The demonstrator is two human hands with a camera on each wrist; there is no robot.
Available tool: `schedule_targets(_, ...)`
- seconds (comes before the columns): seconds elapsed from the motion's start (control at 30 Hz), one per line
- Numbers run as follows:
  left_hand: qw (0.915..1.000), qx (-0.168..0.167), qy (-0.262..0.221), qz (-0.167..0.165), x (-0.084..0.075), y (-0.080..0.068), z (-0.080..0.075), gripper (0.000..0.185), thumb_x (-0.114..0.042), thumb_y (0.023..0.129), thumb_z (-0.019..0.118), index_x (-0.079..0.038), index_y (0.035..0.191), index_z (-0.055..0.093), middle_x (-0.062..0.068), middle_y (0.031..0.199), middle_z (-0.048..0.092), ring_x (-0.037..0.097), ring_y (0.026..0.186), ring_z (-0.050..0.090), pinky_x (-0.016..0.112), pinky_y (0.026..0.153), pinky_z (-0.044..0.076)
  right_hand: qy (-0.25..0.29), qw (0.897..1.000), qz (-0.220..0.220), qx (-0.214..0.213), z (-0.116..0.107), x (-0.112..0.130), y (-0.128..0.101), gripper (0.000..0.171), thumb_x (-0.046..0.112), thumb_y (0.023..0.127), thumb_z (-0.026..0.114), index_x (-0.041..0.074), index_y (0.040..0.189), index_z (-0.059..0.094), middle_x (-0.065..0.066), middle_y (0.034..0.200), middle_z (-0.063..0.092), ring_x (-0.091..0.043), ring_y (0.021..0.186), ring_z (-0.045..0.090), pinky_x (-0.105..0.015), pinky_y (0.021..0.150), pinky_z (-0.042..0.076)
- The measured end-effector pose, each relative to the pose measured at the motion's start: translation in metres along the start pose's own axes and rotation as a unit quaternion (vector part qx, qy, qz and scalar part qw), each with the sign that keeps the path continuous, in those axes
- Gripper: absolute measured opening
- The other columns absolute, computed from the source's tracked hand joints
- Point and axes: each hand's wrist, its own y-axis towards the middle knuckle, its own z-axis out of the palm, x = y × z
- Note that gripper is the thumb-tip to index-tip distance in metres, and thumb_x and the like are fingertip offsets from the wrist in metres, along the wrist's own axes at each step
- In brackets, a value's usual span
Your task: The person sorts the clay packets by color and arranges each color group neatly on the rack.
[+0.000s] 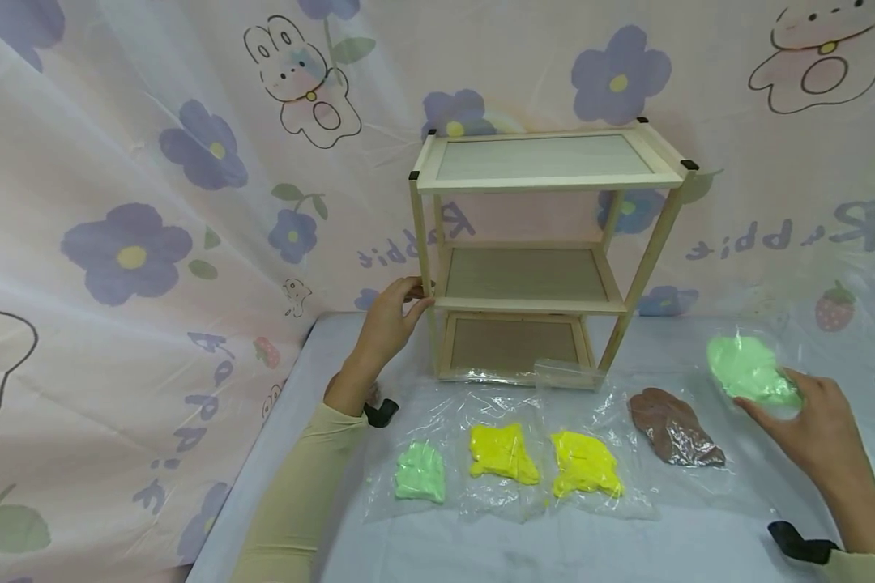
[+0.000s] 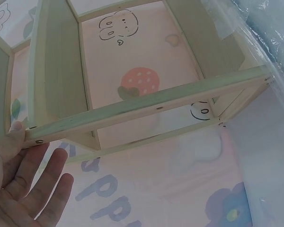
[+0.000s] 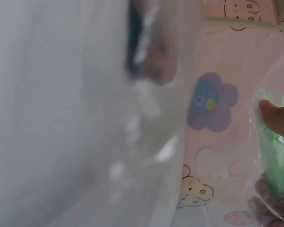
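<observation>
A pale wooden 3-tier shelf [image 1: 535, 251] stands upright; a bagged light-green lump [image 1: 749, 371] lies right of it.

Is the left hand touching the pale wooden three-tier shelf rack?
Touching. In the head view the left hand has its fingers on the pale wooden three-tier shelf rack at its front left post; the left wrist view shows the thumb against it.

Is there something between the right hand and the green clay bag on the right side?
Nothing visible. The right hand already holds the green clay bag, its fingers directly on the plastic. The brown clay bag lies apart, to its left.
</observation>
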Motion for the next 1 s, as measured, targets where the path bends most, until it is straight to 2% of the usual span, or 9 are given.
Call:
schedule_targets(0.2,0.9999,0.003,-0.014,0.002,-0.001,0.001,0.000,0.032,-0.020,0.106,0.070,-0.002,0.133,0.068,0.012,0.125,0.073,0.028,0.118,0.070,0.047,0.109,0.057,0.039,0.997,-0.019,-0.056,-0.006,0.023,-0.002,0.092,0.039,0.093,0.085,-0.014,0.154,0.040,-0.046,0.141,0.041,-0.064,0.127,0.040,-0.082,0.105,0.038)
schedule_targets(0.4,0.9994,0.012,-0.030,-0.007,-0.001,0.001,-0.001,0.030,-0.020,0.106,0.070,-0.002,0.131,0.069,0.012,0.124,0.073,0.028,0.118,0.070,0.045,0.110,0.056,0.084,0.989,-0.046,-0.108,-0.018,0.047,-0.002,0.086,0.029,0.090,0.088,-0.011,0.154,0.045,-0.041,0.140,0.045,-0.059,0.127,0.043,-0.076,0.113,0.039)
schedule_targets(0.43,0.9993,0.013,-0.034,-0.007,-0.002,0.001,-0.001,0.030,-0.019,0.106,0.070,-0.001,0.130,0.069,0.012,0.123,0.073,0.028,0.117,0.070,0.044,0.110,0.056,0.092,0.987,-0.054,-0.120,-0.020,0.050,-0.001,0.085,0.028,0.090,0.089,-0.010,0.153,0.047,-0.040,0.140,0.046,-0.058,0.127,0.045,-0.071,0.116,0.041)
schedule_targets(0.53,0.9987,0.016,-0.047,-0.007,-0.002,0.001,-0.002,0.030,-0.017,0.105,0.071,0.000,0.130,0.069,0.013,0.123,0.073,0.028,0.116,0.071,0.043,0.109,0.057,0.109,0.980,-0.076,-0.150,-0.025,0.061,0.000,0.084,0.033,0.090,0.089,-0.007,0.152,0.050,-0.038,0.138,0.050,-0.055,0.126,0.047,-0.030,0.123,0.036)
schedule_targets(0.6,0.9981,0.017,-0.058,-0.010,-0.002,0.002,-0.002,0.030,-0.016,0.105,0.071,0.001,0.130,0.068,0.014,0.124,0.073,0.029,0.115,0.071,0.041,0.107,0.059,0.122,0.973,-0.096,-0.171,-0.028,0.069,0.002,0.087,0.045,0.091,0.087,-0.006,0.152,0.051,-0.037,0.136,0.051,-0.052,0.123,0.048,-0.010,0.111,0.026)
schedule_targets(0.67,0.9976,0.017,-0.066,-0.014,-0.002,0.002,-0.002,0.030,-0.016,0.105,0.070,0.001,0.130,0.068,0.015,0.125,0.072,0.029,0.115,0.072,0.040,0.105,0.060,0.133,0.965,-0.118,-0.193,-0.032,0.077,0.005,0.099,0.066,0.089,0.080,-0.007,0.150,0.053,-0.038,0.133,0.052,-0.052,0.121,0.047,-0.001,0.100,0.020)
schedule_targets(0.8,0.9971,0.017,-0.072,-0.018,-0.003,0.002,-0.002,0.030,-0.016,0.106,0.069,0.002,0.130,0.068,0.016,0.126,0.072,0.031,0.115,0.072,0.040,0.103,0.062,0.147,0.946,-0.155,-0.243,-0.040,0.090,0.012,0.121,0.092,0.080,0.063,-0.009,0.146,0.055,-0.041,0.130,0.054,-0.055,0.120,0.048,-0.005,0.106,0.025)
schedule_targets(0.9,0.9974,0.015,-0.068,-0.020,-0.003,0.002,-0.002,0.029,-0.016,0.106,0.069,0.001,0.130,0.069,0.016,0.126,0.072,0.031,0.113,0.073,0.041,0.102,0.062,0.152,0.935,-0.159,-0.277,-0.045,0.100,0.016,0.118,0.092,0.080,0.064,-0.006,0.145,0.058,-0.040,0.133,0.056,-0.056,0.126,0.050,-0.018,0.117,0.033)
schedule_targets(1.0,0.9975,0.015,-0.065,-0.022,-0.003,0.002,-0.001,0.028,-0.016,0.106,0.069,0.000,0.129,0.069,0.016,0.125,0.072,0.031,0.112,0.074,0.041,0.102,0.062,0.167,0.924,-0.157,-0.306,-0.052,0.109,0.021,0.111,0.088,0.081,0.068,-0.002,0.146,0.060,-0.035,0.137,0.059,-0.052,0.132,0.051,-0.029,0.120,0.038)
